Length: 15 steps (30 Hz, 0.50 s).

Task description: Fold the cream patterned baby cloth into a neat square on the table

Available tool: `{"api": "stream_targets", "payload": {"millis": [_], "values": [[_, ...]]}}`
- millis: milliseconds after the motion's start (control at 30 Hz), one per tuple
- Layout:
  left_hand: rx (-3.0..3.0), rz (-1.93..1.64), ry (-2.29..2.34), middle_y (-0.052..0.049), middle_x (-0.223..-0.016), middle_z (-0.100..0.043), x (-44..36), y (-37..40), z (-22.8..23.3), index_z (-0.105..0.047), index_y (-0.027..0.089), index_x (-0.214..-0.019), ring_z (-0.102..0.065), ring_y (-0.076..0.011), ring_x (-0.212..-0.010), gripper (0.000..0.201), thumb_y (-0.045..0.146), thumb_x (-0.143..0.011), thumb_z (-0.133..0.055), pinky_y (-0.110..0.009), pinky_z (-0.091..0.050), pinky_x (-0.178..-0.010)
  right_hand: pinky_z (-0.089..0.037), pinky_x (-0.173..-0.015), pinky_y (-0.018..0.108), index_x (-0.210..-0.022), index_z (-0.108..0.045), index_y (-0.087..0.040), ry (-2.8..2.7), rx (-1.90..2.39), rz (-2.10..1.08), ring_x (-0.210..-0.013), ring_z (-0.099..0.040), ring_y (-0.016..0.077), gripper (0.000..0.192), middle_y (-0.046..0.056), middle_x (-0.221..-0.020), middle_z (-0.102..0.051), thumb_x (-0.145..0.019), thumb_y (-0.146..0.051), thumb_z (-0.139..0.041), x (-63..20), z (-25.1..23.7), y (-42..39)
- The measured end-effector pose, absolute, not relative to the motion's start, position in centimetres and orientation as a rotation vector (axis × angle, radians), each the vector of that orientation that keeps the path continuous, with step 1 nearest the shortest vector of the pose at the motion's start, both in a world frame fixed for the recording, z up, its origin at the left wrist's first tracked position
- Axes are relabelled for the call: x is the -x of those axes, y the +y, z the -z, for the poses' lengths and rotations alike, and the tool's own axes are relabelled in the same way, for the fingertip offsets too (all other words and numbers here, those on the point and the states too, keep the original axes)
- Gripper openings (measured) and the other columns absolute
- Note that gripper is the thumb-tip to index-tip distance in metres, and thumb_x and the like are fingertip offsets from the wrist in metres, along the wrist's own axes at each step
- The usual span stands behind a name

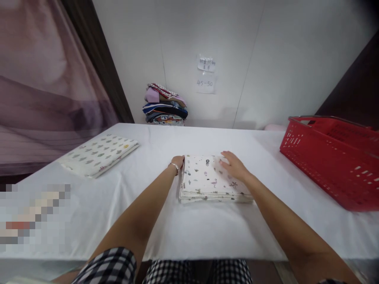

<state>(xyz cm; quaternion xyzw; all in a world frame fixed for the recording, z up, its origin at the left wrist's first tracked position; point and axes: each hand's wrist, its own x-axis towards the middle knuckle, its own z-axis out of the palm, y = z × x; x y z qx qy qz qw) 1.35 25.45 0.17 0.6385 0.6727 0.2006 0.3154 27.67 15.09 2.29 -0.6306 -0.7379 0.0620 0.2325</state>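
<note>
A folded white cloth [201, 173] printed with small flamingos, clouds and plants lies in several layers on the table before me. My left hand [177, 161], with a bracelet at the wrist, is closed at the cloth's far left edge; its fingertips are partly hidden there. Over the right part of the same cloth is my right hand [235, 166], open, with fingers and thumb apart. Whether its palm presses on the fabric I cannot tell.
Another folded cloth [100, 154], with grey cloud prints, lies at the left of the white-covered table [154, 146]. A red plastic basket [328, 161] stands at the right. Folded fabrics [165, 106] are piled by the back wall, near paper labels [206, 83]. A curtain [50, 90] hangs left.
</note>
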Motion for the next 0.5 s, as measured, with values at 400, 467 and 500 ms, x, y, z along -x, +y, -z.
{"api": "stream_targets", "payload": {"millis": [400, 467, 500], "values": [[-1.744, -0.406, 1.658, -0.007, -0.107, -0.056, -1.1, 25.9, 0.7, -0.053, 0.014, -0.111, -0.057, -0.0165, -0.09, 0.031, 0.034, -0.086, -0.05, -0.036, -0.05, -0.076, -0.005, -0.109, 0.047, -0.139, -0.03, -0.027, -2.565, 1.362, -0.727, -0.136, -0.006, 0.0238, 0.059, 0.004, -0.148, -0.015, -0.089, -0.057, -0.027, -20.2, -1.9, 11.0], [-1.736, -0.419, 1.656, -0.007, -0.097, -0.06, -1.1, 26.1, 0.8, -0.057, 0.011, -0.102, -0.059, -0.0154, -0.083, 0.026, 0.032, -0.087, -0.049, -0.032, -0.05, -0.072, -0.01, -0.108, 0.046, -0.138, -0.03, -0.027, -2.532, 1.275, -0.743, -0.135, -0.012, 0.0236, 0.057, 0.004, -0.147, -0.019, -0.089, -0.055, -0.029, -19.2, -2.3, 11.1], [-1.733, -0.433, 1.656, -0.007, -0.089, -0.062, -1.0, 26.2, 0.8, -0.059, 0.01, -0.094, -0.059, -0.015, -0.079, 0.023, 0.029, -0.087, -0.048, -0.029, -0.049, -0.068, -0.015, -0.108, 0.044, -0.137, -0.033, -0.026, -2.518, 1.216, -0.725, -0.134, -0.018, 0.023, 0.055, 0.005, -0.146, -0.024, -0.089, -0.054, -0.031, -18.6, -2.4, 11.1]]}}
